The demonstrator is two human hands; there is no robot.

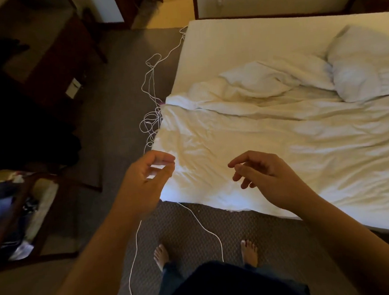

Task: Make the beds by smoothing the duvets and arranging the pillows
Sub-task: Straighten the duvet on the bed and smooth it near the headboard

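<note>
Both hands, left [145, 181] and right [265, 177], hovered loosely curled, empty; soft, light duvet [268, 148] best gripped at its corner.

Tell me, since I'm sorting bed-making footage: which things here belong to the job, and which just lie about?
Job: duvet, rumpled; pillow; bare mattress; left hand and right hand, both above the duvet's near corner.

Lying about: white cord tangled on the carpet; dark wooden furniture.
</note>
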